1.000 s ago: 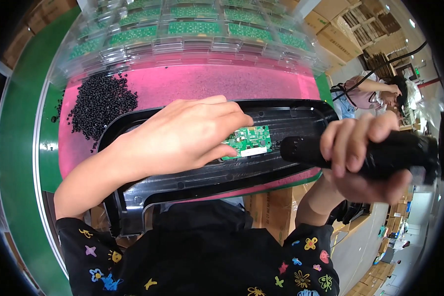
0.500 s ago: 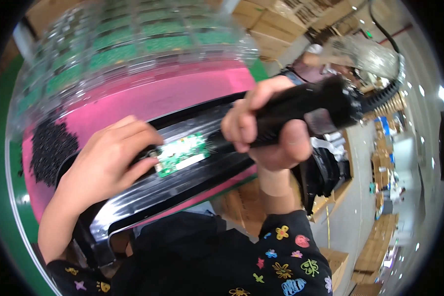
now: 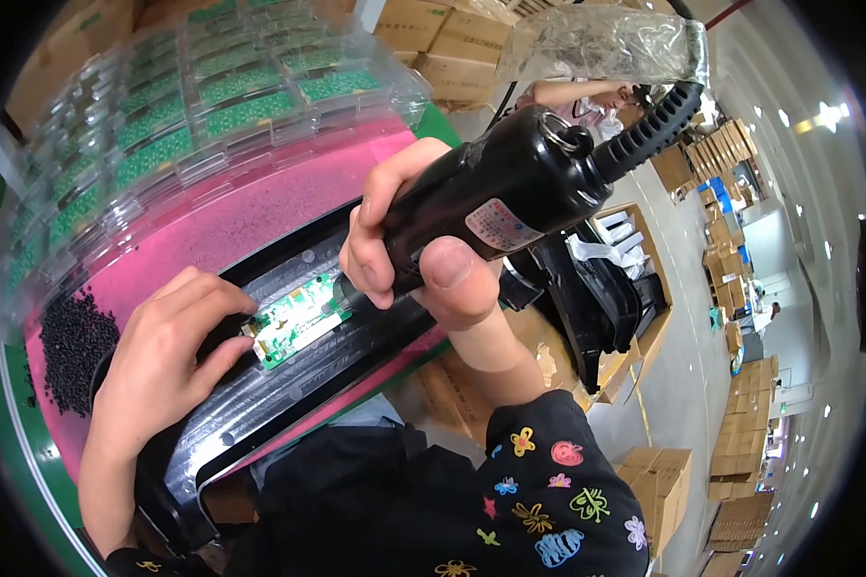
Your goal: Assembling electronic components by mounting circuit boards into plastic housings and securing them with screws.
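Note:
My right hand (image 3: 452,260) is wrapped round a black electric screwdriver (image 3: 491,183), tilted, with a cable running from its upper end. The screwdriver's lower end is at the right end of a green circuit board (image 3: 303,322); my fingers partly hide it, so I cannot see the tip. At the board's other end, my left hand (image 3: 178,337) pinches its edge between thumb and fingers. The board lies in a long, shiny black plastic housing (image 3: 289,394), which rests on a pink mat (image 3: 260,212).
Many small black screws (image 3: 77,351) are heaped on the mat's left. Clear plastic trays (image 3: 212,111) of green boards stand at the back. To the right, an open carton (image 3: 654,317) holds black plastic parts (image 3: 587,298). Another person (image 3: 597,101) is beyond, near stacked cartons (image 3: 452,43).
The view has shifted, so the bench, board and both hands appear further left. The screwdriver stays in my right hand at the board, and my left hand stays at the board's end.

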Available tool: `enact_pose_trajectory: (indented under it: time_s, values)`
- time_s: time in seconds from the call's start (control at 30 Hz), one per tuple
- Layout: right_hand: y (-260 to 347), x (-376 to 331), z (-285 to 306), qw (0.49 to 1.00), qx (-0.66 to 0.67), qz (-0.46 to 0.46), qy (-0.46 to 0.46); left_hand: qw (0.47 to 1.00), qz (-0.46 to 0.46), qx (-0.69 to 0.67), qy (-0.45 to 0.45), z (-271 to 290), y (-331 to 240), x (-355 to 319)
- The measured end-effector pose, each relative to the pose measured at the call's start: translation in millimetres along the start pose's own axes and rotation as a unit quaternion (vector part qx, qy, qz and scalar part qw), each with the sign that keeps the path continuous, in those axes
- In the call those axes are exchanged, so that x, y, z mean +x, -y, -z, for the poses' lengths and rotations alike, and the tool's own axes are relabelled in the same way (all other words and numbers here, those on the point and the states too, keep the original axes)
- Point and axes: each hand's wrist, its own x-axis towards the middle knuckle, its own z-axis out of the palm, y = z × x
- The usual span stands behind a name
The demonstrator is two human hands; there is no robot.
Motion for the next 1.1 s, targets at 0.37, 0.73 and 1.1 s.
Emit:
enact_pose_trajectory:
  time_s: [0.37,0.73,1.1]
  values:
    - [2.0,1.4,2.4,0.999,0.013,-0.006,0.033,1.0,0.001,0.003,0.005,0.5,1.0,-1.4]
    - [3.4,2.6,3.5,0.999,0.004,-0.005,0.035,1.0,-0.003,0.011,0.006,-0.2,-0.5,0.1]
    - [1.7,4.9,5.6,0.999,0.015,-0.012,0.051,1.0,-0.012,0.01,0.017,1.3,3.1,-2.7]
